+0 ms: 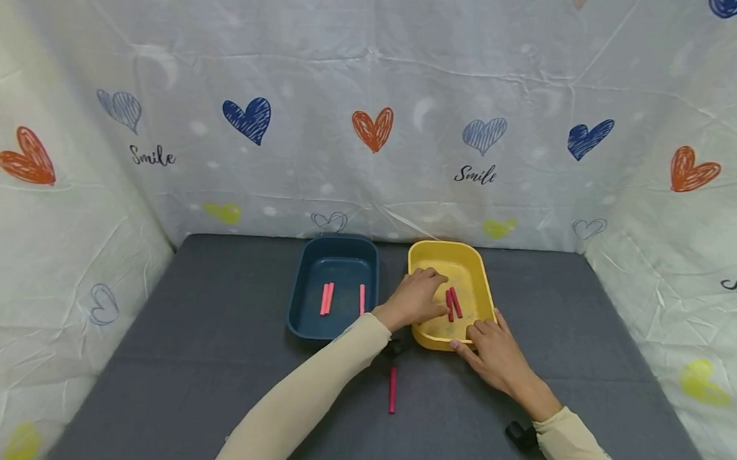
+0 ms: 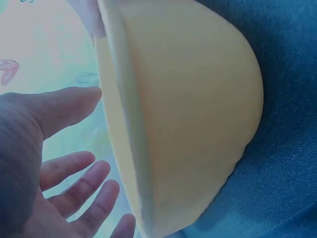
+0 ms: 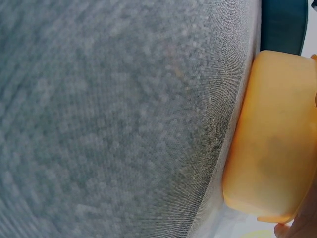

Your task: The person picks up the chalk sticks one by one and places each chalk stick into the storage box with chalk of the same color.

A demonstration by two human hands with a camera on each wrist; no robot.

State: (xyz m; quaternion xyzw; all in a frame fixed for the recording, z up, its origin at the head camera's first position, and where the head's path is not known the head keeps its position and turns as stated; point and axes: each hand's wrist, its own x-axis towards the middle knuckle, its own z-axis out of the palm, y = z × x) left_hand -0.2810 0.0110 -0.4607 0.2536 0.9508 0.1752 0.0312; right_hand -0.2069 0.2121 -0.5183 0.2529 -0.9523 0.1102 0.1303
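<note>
My left hand [image 1: 416, 299] hangs over the yellow tray [image 1: 425, 334], reaching in from its left side. In the left wrist view the thumb and fingers [image 2: 79, 191] are spread apart, with nothing between them. Two dark red sticks [image 1: 456, 303] lie in the tray close to those fingertips. At the tray's near right corner, my right hand [image 1: 498, 356] grips the rim with curled fingers and thumb. The right wrist view shows the tray's outer wall [image 3: 272, 139] and only a small part of that hand.
Left of the yellow tray stands a dark blue tray [image 1: 308, 330] holding pink sticks [image 1: 327, 299]. One more dark red stick [image 1: 393, 391] lies on the grey table [image 1: 215, 362] in front. A printed cloth [image 1: 309, 160] hangs behind and at both sides.
</note>
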